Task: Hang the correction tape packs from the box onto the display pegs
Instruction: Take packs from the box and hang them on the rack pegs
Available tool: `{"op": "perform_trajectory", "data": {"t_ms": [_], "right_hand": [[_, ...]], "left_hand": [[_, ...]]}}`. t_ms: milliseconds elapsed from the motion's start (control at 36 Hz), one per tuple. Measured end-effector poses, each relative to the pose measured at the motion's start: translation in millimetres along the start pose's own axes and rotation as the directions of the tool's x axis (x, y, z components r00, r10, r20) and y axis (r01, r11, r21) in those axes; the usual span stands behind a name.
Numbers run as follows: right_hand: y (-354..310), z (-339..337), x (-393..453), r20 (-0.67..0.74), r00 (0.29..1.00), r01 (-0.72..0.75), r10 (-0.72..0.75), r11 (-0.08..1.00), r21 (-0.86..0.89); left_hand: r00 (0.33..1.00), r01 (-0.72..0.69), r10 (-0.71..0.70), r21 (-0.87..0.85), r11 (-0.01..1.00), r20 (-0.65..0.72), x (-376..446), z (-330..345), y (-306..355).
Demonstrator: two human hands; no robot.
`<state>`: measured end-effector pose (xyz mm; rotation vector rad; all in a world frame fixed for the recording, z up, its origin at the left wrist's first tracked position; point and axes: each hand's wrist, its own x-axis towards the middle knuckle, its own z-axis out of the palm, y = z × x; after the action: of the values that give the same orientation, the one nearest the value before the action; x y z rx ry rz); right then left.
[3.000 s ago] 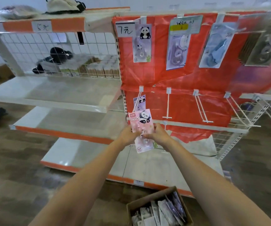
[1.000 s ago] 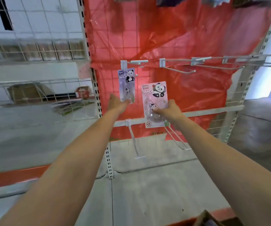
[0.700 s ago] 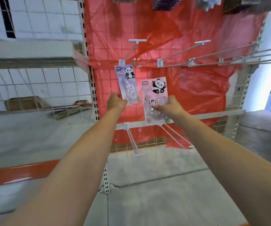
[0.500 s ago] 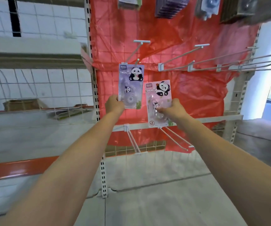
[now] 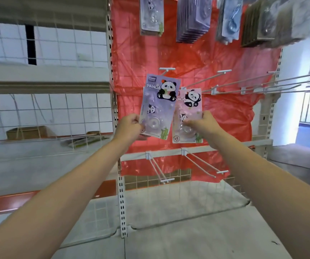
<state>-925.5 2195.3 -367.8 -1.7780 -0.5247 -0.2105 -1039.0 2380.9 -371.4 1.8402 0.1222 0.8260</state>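
Observation:
My left hand [image 5: 130,126] grips the lower left corner of a purple panda correction tape pack [image 5: 157,107], tilted slightly right. My right hand [image 5: 200,124] pinches a pink panda correction tape pack [image 5: 187,116] at its right edge. The purple pack overlaps the pink one's left side. Both are held up in front of the red backing sheet [image 5: 225,113], just below a white display peg [image 5: 166,70] with a flat end tag. Whether the purple pack hangs on that peg is hidden. The box is out of view.
More pegs [image 5: 223,72] jut out to the right, and lower pegs [image 5: 159,171] slope down from a white rail [image 5: 225,147]. Other hung packs [image 5: 193,17] fill the top row. A wire-grid shelf [image 5: 47,113] stands left; a pale base shelf [image 5: 169,221] lies below.
The view has tilted upward and closer to the rack. My left hand has swung the purple pack nearer and rightward, over the pink pack's edge. My right hand holds the pink pack slightly higher.

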Motion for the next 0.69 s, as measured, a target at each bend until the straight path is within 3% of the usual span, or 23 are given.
{"op": "perform_trajectory", "data": {"t_ms": [111,222,361,694], "right_hand": [[-11,4,-4,-0.006,1.0,0.024,-0.024,1.0,0.009],[-22,11,-5,-0.01,0.999,0.036,-0.035,0.991,0.131],[-30,23,-5,0.09,0.993,0.058,-0.08,0.973,0.223],[-34,41,1,0.143,0.984,0.077,-0.107,0.977,0.201]], "left_hand": [[0.999,-0.03,0.031,-0.022,0.999,0.029,-7,-1,17],[0.997,-0.035,0.03,-0.077,0.996,-0.071,0,-11,21],[0.99,0.028,-0.06,-0.241,0.97,-0.127,7,-19,17],[0.984,0.086,-0.116,-0.209,0.974,-0.133,7,-20,4]]}}
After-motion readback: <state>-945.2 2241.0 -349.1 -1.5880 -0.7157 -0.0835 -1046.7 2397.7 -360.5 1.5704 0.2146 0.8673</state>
